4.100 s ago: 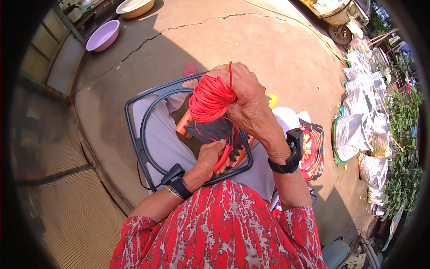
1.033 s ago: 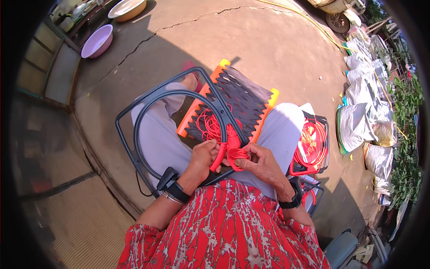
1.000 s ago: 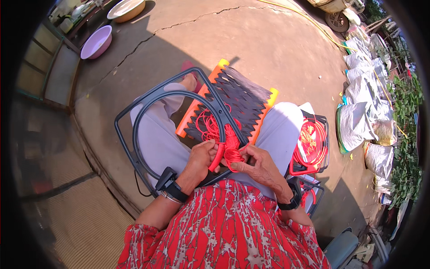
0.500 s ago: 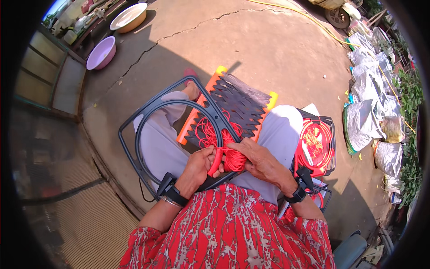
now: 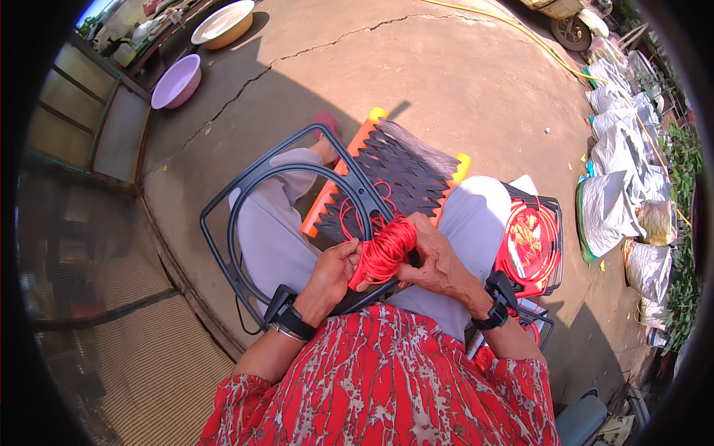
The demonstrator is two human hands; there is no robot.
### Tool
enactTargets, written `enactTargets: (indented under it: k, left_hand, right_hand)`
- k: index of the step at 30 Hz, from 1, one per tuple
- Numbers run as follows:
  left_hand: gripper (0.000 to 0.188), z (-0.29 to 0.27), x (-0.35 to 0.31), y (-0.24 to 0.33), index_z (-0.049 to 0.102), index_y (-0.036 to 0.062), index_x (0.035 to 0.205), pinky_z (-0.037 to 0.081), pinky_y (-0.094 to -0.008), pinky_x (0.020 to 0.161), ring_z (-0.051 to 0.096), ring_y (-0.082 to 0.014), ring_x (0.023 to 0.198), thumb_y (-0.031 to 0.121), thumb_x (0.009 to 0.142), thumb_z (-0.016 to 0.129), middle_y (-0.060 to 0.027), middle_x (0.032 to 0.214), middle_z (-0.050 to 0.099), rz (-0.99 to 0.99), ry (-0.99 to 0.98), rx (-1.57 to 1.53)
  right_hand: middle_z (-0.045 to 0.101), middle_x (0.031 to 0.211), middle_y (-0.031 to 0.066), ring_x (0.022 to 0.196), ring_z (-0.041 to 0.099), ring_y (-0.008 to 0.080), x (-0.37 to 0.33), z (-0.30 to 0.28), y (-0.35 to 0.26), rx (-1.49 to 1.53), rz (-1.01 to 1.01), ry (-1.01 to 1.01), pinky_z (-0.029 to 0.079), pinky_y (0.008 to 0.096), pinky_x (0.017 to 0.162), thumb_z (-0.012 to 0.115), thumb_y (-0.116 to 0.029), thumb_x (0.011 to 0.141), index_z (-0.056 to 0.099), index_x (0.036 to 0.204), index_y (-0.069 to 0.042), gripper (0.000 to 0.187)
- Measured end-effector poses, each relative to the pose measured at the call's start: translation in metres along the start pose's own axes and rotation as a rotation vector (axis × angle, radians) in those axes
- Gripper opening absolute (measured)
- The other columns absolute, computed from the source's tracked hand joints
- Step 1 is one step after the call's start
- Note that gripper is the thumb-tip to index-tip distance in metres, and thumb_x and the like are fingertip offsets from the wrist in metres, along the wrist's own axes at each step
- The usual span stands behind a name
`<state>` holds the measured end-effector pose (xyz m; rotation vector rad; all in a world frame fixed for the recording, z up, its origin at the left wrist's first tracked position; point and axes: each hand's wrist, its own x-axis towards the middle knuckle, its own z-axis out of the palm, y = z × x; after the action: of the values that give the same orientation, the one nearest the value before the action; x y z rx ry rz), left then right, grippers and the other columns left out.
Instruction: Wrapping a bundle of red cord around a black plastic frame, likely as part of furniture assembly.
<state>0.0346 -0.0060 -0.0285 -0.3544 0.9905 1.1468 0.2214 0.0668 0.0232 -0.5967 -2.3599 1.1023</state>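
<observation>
A black plastic frame with a round ring (image 5: pixel 259 177) lies tilted across my lap. My left hand (image 5: pixel 332 273) is closed at the ring's near right side, its fingers pinching a stretch of red tubing there; the bundle hides part of it. Wrapped around a bundle of thin red cord (image 5: pixel 388 249), my right hand (image 5: pixel 440 260) holds it against the ring, just beside the left fingers. Thin loops of the same cord trail beyond the bundle, over a grey woven seat (image 5: pixel 405 167) with orange side rails between my knees.
By my right leg sit more black frames with coiled red tubing (image 5: pixel 529 241). White sacks (image 5: pixel 606 212) line the right side, near a yellow hose (image 5: pixel 535 46). A purple basin (image 5: pixel 177 82) and an orange-and-white basin (image 5: pixel 223 26) stand far left, past a screened panel (image 5: pixel 141 364).
The right hand has raised the cord bundle and brought it over the ring's edge, near the left hand. Fewer loose loops now lie beyond the ring. The left hand stays at the ring.
</observation>
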Motion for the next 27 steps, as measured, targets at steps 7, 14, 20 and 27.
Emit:
enactTargets:
  k: [7, 14, 20, 27]
  left_hand:
    - [0.034, -0.018, 0.004, 0.006, 0.050, -0.0029, 0.096, 0.041, -0.0368, 0.039, 0.056, -0.0310, 0.048, 0.028, 0.102, 0.036, -0.0238, 0.080, 0.063, -0.100, -0.237, 0.177]
    - [0.038, -0.013, -0.006, 0.006, 0.045, 0.0038, 0.103, 0.041, -0.0368, 0.040, 0.057, -0.0308, 0.050, 0.040, 0.101, 0.037, -0.0241, 0.079, 0.063, 0.018, -0.246, 0.248]
    - [0.039, -0.015, -0.004, 0.005, 0.044, 0.0061, 0.107, 0.043, -0.0371, 0.042, 0.059, -0.0311, 0.053, 0.044, 0.101, 0.036, -0.0258, 0.083, 0.063, 0.030, -0.189, 0.264]
    - [0.044, -0.018, -0.001, 0.006, 0.045, 0.0019, 0.104, 0.044, -0.0377, 0.044, 0.060, -0.0311, 0.057, 0.045, 0.101, 0.036, -0.0241, 0.084, 0.063, 0.044, -0.186, 0.298]
  right_hand:
    - [0.059, 0.078, 0.0093, 0.079, 0.063, 0.0217, -0.014, -0.022, -0.036, 1.207, 0.396, 0.458, 0.049, 0.0442, 0.090, 0.054, -0.043, 0.088, 0.050, 0.104, -0.002, 0.044]
    - [0.041, 0.067, -0.0015, 0.056, 0.040, 0.0102, -0.138, -0.112, -0.006, 1.302, 0.329, 0.987, 0.040, 0.0250, 0.053, 0.049, -0.032, 0.098, 0.051, 0.102, -0.005, 0.027]
    - [0.048, 0.070, -0.0018, 0.058, 0.047, 0.0088, -0.265, -0.150, 0.040, 0.399, 0.842, 1.366, 0.041, 0.0236, 0.051, 0.061, -0.019, 0.091, 0.054, 0.094, -0.008, 0.014]
    - [0.057, 0.075, 0.0019, 0.064, 0.053, 0.0089, -0.201, -0.102, 0.020, 0.606, 0.674, 1.194, 0.045, 0.0225, 0.061, 0.062, -0.006, 0.086, 0.056, 0.092, -0.001, 0.010]
